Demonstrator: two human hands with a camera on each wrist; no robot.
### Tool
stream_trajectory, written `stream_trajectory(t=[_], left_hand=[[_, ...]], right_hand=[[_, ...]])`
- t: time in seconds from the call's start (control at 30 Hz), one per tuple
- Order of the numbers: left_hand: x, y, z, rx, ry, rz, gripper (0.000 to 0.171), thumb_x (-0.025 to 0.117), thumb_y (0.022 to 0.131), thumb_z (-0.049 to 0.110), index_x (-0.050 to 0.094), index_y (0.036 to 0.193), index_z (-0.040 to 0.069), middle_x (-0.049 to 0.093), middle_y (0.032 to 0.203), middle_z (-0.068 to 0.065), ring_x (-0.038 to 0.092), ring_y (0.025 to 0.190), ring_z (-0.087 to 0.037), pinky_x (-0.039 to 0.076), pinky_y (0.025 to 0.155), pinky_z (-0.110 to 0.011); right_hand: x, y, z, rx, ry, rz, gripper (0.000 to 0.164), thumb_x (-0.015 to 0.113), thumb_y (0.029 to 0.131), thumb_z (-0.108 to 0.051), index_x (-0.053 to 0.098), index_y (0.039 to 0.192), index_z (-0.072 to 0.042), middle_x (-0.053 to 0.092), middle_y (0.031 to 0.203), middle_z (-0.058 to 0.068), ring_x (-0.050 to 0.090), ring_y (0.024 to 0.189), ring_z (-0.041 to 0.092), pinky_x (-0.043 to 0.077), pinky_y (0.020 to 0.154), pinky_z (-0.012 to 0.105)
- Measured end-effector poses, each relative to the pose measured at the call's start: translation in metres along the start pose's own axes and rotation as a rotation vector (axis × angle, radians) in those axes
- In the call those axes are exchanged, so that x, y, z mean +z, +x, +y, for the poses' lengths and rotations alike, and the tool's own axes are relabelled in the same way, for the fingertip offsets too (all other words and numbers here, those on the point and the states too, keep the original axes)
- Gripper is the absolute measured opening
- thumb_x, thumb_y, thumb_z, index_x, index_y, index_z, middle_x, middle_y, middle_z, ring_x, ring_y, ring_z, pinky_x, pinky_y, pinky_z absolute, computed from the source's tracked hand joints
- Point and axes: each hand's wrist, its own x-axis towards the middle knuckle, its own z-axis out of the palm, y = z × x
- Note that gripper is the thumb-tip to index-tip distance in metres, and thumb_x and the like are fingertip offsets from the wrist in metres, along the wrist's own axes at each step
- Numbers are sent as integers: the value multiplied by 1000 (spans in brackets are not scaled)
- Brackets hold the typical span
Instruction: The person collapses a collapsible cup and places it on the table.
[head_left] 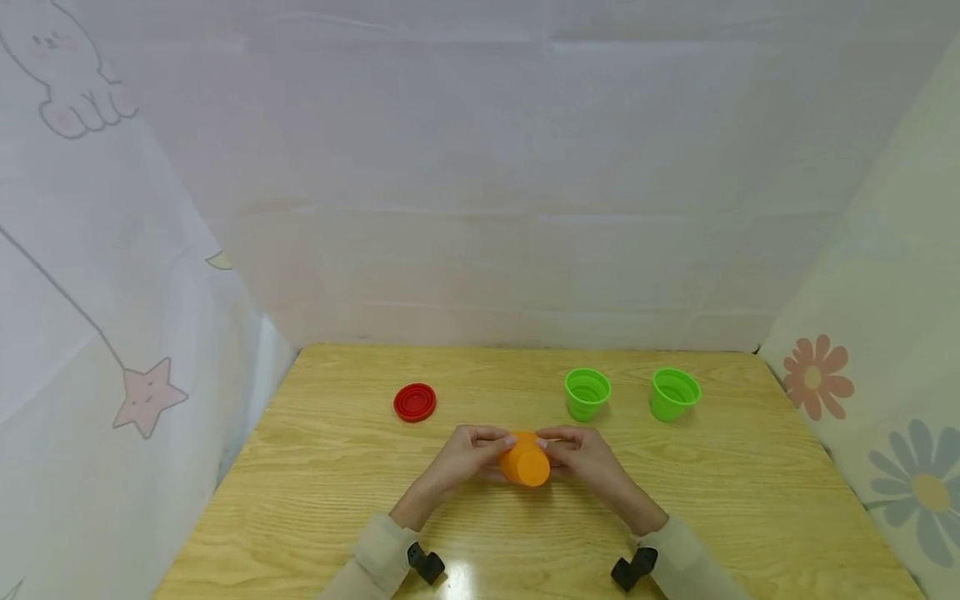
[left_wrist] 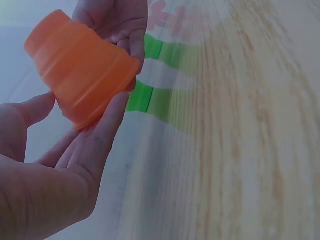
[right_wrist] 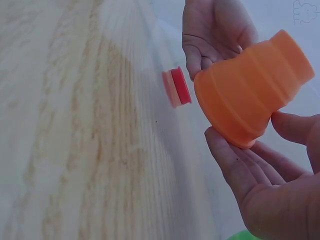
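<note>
Between both hands is an orange collapsible cup, extended into stepped rings and tilted so its narrow base points toward the person. My left hand pinches its left side, thumb on the outer wall and fingers along the wide rim. From the other side my right hand grips it the same way. The left wrist view shows the ringed wall of the orange cup held off the wooden surface. The cup's inside is hidden in every view.
Two green collapsible cups stand extended, mouth up, behind the right hand. A flattened red collapsible cup lies at the back left. The wooden table meets white printed cloth at the back and sides.
</note>
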Motion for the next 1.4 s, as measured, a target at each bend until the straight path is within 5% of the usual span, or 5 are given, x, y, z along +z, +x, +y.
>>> stream_trajectory(t=[0.8,1.17,1.4], left_hand=[[-1,3,-7,2,25,-25,38,72,102,20,71,126,-10,77,116,-25,79,85,-18,67,81,-49],[-2,2,-7,94,-2,-110,35,64,103,5,65,131,-16,71,123,-34,80,86,-18,65,81,-53],[-6,2,-7,114,52,-47,34,65,104,9,67,132,-10,72,127,-29,79,93,-17,67,81,-48]], right_hand=[[-3,-2,0,-2,-15,-16,44,73,99,-15,64,131,14,77,116,25,79,89,19,68,83,42],[-3,-4,0,-60,-98,-40,32,64,103,-10,68,127,11,78,115,24,79,89,17,68,77,37],[-5,-8,-5,-60,28,-143,44,57,109,-18,57,140,14,69,134,26,77,106,19,64,94,48]])
